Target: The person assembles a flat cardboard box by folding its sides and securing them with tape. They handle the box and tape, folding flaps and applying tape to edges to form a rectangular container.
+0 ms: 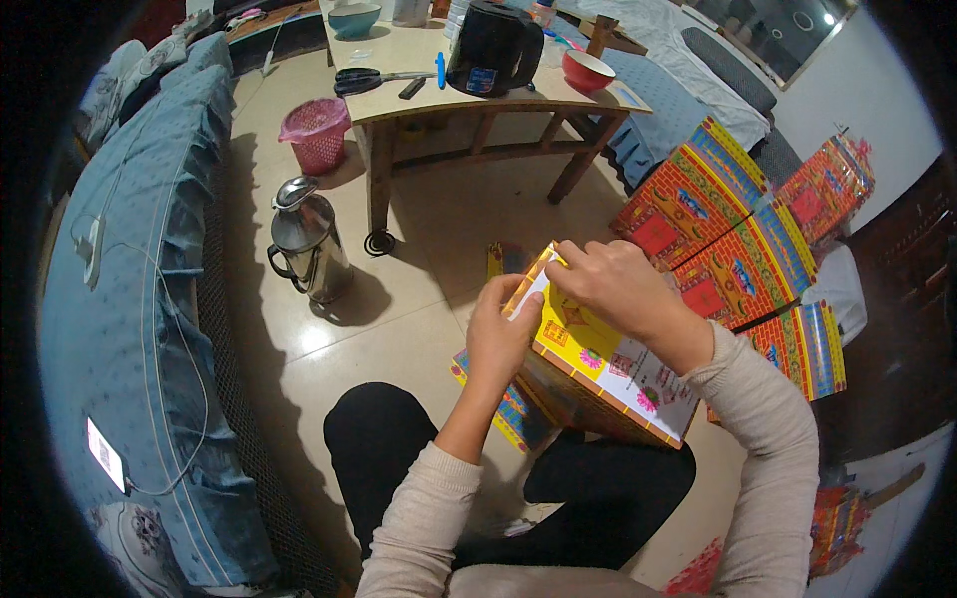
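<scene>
The printed box (598,369) looks like smooth, slightly glossy card; the sleeves (766,419) are matt knitted cloth. The flask (307,244) is shiny metal, the basket (317,152) plastic, the counter (399,38) wooden-legged, the floor (389,334) glossy tile.

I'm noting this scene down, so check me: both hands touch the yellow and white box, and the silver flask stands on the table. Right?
Not quite. The head view shows the silver flask standing on the floor, not on the table. The left hand and right hand do touch the yellow and white box.
</scene>
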